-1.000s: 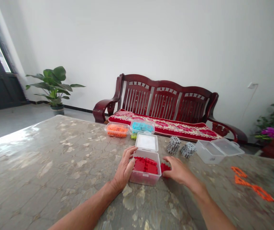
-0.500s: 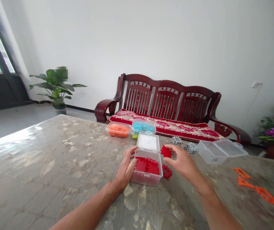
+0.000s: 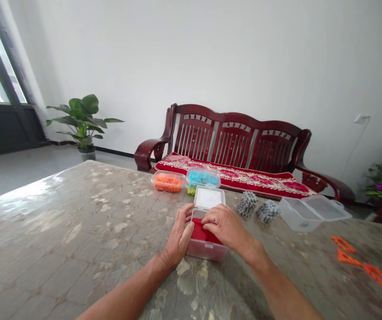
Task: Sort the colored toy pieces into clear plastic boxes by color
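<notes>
A clear plastic box (image 3: 207, 250) with its lid (image 3: 210, 197) tipped back stands in front of me. Flat red interlocking plastic pieces (image 3: 198, 232) fill it. My left hand (image 3: 179, 229) braces the left side of the box, thumb at the rim and fingers along the wall. Over the right part of the opening, my right hand (image 3: 226, 224) has its fingers bent down among the red pieces. Its fingertips touch them, but whether one is pinched there is hidden by the hand.
Two stacks of grey pieces (image 3: 247, 203) stand right of the box, beside an open clear container (image 3: 299, 215). Behind are tubs of orange pieces (image 3: 168, 181) and blue pieces (image 3: 204, 178). Joined orange pieces (image 3: 364, 264) lie at the right. A wooden bench (image 3: 234, 142) stands beyond the table (image 3: 87, 231).
My right hand has moved left from beside the box into its opening, where the red piece it held no longer shows separately. The loose red piece by the box is out of sight. My left hand stays put.
</notes>
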Tool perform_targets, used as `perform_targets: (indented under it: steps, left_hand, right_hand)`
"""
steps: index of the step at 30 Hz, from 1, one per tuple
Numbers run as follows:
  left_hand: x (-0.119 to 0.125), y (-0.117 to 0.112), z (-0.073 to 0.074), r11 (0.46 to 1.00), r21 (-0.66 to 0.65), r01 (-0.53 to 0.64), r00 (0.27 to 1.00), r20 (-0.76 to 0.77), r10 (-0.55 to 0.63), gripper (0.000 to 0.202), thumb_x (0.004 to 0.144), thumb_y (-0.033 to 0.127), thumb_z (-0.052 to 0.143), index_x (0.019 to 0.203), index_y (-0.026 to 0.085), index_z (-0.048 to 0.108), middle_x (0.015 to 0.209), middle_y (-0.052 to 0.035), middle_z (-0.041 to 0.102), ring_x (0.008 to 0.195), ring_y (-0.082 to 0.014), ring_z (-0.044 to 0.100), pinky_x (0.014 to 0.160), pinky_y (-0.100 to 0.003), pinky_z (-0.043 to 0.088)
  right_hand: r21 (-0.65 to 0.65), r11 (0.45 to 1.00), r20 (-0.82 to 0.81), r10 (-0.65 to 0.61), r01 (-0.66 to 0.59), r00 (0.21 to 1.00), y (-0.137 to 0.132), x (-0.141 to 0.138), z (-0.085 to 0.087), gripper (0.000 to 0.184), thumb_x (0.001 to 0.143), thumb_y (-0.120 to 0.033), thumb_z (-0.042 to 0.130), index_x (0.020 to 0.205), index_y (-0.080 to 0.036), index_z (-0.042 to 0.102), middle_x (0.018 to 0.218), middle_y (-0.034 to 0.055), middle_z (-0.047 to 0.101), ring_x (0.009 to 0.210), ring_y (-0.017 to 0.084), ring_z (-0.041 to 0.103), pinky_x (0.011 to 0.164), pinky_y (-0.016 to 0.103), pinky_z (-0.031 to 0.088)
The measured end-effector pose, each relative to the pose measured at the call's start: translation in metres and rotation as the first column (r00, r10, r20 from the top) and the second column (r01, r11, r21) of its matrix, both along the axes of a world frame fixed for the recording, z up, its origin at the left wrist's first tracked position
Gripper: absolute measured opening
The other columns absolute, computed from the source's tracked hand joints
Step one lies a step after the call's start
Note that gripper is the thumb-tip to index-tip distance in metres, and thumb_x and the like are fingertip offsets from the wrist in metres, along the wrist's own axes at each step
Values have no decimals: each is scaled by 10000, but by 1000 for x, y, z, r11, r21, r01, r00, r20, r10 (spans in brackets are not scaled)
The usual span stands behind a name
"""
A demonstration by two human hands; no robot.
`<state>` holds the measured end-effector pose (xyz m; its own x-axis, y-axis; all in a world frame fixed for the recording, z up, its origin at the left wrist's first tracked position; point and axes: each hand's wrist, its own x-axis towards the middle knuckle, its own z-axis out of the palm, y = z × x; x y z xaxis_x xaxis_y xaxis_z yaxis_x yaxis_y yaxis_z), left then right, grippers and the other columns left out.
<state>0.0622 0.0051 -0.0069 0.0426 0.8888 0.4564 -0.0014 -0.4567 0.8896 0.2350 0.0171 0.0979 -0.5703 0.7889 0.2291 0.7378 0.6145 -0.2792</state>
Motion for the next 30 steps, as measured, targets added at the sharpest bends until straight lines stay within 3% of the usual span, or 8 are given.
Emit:
perform_targets:
  steps: [5, 9, 14, 16, 19, 23, 30]
  left_hand:
    - [0, 0, 2, 999, 31, -9, 1000, 1, 9, 444, 960, 364, 462, 1375, 205, 447, 1403, -125, 476, 1266, -294, 518, 1075, -485, 418]
    - [0, 0, 1, 999, 39, -14, 1000, -22, 15, 440, 973, 376, 440, 1379, 207, 440, 1397, -129, 474, 1264, -293, 514, 1069, -487, 421]
    - [0, 2, -3, 999, 23, 25, 1000, -2, -25, 470, 990, 398, 403, 1417, 200, 393, 1447, -151, 443, 1299, -304, 496, 1071, -506, 421]
    - [0, 3, -4, 999, 15, 28, 1000, 8, -28, 479, 983, 400, 420, 1418, 201, 398, 1455, -149, 444, 1310, -306, 488, 1073, -507, 422]
    - [0, 3, -4, 1000, 6, 20, 1000, 16, -20, 475, 975, 394, 437, 1413, 209, 414, 1442, -141, 465, 1297, -301, 502, 1069, -506, 428]
    - [0, 2, -2, 1000, 4, 17, 1000, 15, -17, 472, 977, 391, 438, 1413, 213, 415, 1436, -138, 478, 1285, -297, 517, 1070, -502, 428]
    - [0, 0, 0, 999, -16, 32, 999, 25, -31, 484, 981, 411, 432, 1415, 198, 403, 1455, -152, 457, 1287, -304, 516, 1068, -512, 427]
  right_hand:
    - [3, 1000, 61, 31, -31, 998, -1, -6, -1, 253, 855, -145, 588, 844, -291, 794, 884, -12, 782, 908, 190, 627, 886, 320, 436]
    - [-21, 1000, -152, 18, -21, 988, 2, 2, -1, 236, 843, -164, 584, 852, -281, 790, 918, -7, 783, 927, 189, 652, 912, 322, 456]
    - [-108, 956, -430, -292, 272, 854, 14, 51, -11, 226, 840, -298, 562, 886, -226, 771, 923, 57, 777, 883, 238, 697, 836, 361, 514]
    - [-214, 911, -393, -411, 353, 823, 17, 72, -23, 240, 819, -301, 560, 917, -199, 753, 914, 69, 775, 853, 240, 707, 800, 358, 528]
    - [-300, 872, -207, -455, 387, 866, 12, 92, -45, 349, 716, -303, 674, 1041, -180, 711, 1028, 91, 754, 936, 253, 699, 826, 357, 527]
    - [-200, 891, 15, -413, 408, 911, -5, 93, -65, 555, 586, -349, 792, 1114, -233, 664, 1107, 78, 706, 1025, 301, 657, 826, 378, 509]
    - [-69, 906, 81, -412, 417, 908, -12, 84, -75, 435, 686, -198, 650, 1122, -195, 641, 1101, 125, 701, 1044, 294, 652, 856, 370, 483]
